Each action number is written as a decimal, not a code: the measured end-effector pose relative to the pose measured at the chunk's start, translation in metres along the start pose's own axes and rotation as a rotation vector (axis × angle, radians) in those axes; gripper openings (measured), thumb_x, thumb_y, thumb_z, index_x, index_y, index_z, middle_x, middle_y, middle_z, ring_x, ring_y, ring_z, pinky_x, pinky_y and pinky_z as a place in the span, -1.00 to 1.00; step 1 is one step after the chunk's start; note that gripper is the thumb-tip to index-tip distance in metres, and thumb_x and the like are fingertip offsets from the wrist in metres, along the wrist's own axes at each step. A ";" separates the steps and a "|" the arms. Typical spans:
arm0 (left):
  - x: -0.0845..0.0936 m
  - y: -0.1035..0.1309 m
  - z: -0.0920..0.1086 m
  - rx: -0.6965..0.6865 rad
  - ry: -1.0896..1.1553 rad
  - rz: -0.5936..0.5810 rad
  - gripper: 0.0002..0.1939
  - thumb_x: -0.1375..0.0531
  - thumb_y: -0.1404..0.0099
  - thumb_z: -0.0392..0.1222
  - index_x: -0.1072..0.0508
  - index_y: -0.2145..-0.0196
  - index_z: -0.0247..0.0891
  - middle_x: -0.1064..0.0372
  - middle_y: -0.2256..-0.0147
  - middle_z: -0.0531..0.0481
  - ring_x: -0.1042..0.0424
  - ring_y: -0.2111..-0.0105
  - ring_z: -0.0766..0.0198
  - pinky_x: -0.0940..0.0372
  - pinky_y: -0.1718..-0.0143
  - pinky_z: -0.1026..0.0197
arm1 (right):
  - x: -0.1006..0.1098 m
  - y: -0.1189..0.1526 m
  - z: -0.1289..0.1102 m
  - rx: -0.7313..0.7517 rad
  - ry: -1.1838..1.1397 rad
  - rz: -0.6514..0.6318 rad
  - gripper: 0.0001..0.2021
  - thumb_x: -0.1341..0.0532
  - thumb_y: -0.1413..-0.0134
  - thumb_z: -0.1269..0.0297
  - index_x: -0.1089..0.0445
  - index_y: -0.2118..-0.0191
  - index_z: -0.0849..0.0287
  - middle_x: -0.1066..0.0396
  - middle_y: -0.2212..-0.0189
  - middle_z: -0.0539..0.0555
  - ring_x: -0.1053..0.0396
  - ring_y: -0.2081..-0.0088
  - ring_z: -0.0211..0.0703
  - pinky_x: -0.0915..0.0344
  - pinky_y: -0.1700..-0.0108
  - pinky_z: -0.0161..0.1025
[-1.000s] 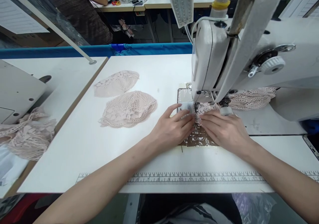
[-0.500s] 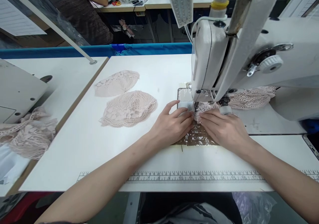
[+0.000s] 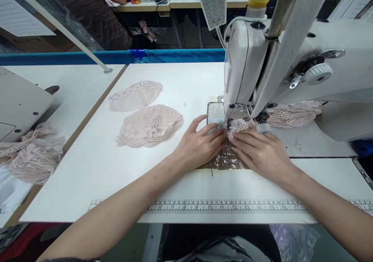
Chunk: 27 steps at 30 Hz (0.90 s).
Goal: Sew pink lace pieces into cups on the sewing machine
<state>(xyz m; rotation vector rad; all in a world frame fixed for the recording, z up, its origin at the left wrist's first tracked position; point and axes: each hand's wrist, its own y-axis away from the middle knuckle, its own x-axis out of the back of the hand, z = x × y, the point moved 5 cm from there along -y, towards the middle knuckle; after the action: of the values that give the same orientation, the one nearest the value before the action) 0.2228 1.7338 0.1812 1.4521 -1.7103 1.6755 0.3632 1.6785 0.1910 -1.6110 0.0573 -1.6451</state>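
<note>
A pale pink lace piece (image 3: pixel 239 124) lies under the needle area of a white sewing machine (image 3: pixel 243 67). My left hand (image 3: pixel 201 143) rests left of the needle, fingers stretched and spread over the plate, fingertips at the lace's near left edge. On the right, my right hand (image 3: pixel 259 149) holds the lace down with its fingers together, close to the presser foot (image 3: pixel 229 124). The thumbs and the lace under the fingers are partly hidden. Brown shiny tape (image 3: pixel 230 161) covers the table beneath both hands.
Two lace cup-shaped pieces (image 3: pixel 150 126) lie left on the white table (image 3: pixel 163 184). More lace (image 3: pixel 294 114) lies behind the machine's arm. A lace bundle (image 3: pixel 37 157) sits far left. A printed ruler (image 3: pixel 204 206) runs along the front edge. A person (image 3: pixel 87 13) is beyond.
The lace at the needle has shifted slightly away from me, both hands keeping beside it. The whole view has moved a little; the loose lace pieces stay put.
</note>
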 end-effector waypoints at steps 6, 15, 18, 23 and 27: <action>0.000 -0.002 -0.002 0.015 -0.014 0.046 -0.78 -0.07 -0.40 -0.21 -0.49 0.13 -0.27 -0.53 0.12 -0.01 -0.44 0.07 0.18 -0.13 -0.17 -0.10 | -0.004 0.000 0.001 0.003 0.040 -0.029 -0.79 -0.16 -0.24 0.31 -0.51 0.12 0.22 -0.53 0.12 0.01 -0.47 0.21 -0.16 -0.35 0.06 -0.13; -0.005 -0.004 -0.007 0.082 0.021 -0.005 -0.75 -0.08 -0.40 -0.18 -0.46 0.04 -0.27 -0.48 0.04 -0.06 -0.42 0.03 0.14 -0.09 -0.19 -0.15 | -0.007 -0.002 0.000 0.013 0.113 -0.051 -0.75 -0.12 -0.27 0.29 -0.49 0.09 0.26 -0.52 0.09 0.02 -0.47 0.21 -0.15 -0.32 0.02 -0.12; -0.005 -0.003 -0.007 0.076 0.007 -0.002 -0.73 -0.08 -0.40 -0.17 -0.44 0.01 -0.26 -0.47 0.03 -0.05 -0.42 0.03 0.14 -0.08 -0.20 -0.17 | -0.008 -0.003 0.001 0.009 0.126 -0.062 -0.74 -0.10 -0.28 0.28 -0.49 0.08 0.25 -0.51 0.09 0.01 -0.46 0.20 -0.14 -0.30 -0.02 -0.12; -0.007 -0.003 -0.007 0.070 -0.012 -0.009 -0.72 -0.06 -0.41 -0.16 -0.46 0.02 -0.27 -0.46 0.02 -0.06 -0.39 -0.01 0.11 -0.08 -0.20 -0.16 | -0.009 -0.001 0.002 0.000 0.121 -0.065 -0.74 -0.10 -0.28 0.26 -0.48 0.07 0.22 -0.50 0.06 0.00 -0.46 0.17 -0.14 -0.28 -0.06 -0.11; -0.007 -0.003 -0.007 0.086 -0.001 -0.019 -0.71 -0.06 -0.41 -0.16 -0.46 0.02 -0.27 -0.45 0.01 -0.07 -0.39 -0.03 0.10 -0.08 -0.21 -0.18 | -0.009 -0.001 0.002 -0.001 0.103 -0.069 -0.74 -0.10 -0.28 0.26 -0.48 0.07 0.22 -0.50 0.05 0.02 -0.46 0.17 -0.15 -0.29 -0.06 -0.11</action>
<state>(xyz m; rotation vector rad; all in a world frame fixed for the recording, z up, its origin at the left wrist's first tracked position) 0.2255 1.7437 0.1785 1.5026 -1.6385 1.7588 0.3630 1.6855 0.1846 -1.5439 0.0562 -1.7804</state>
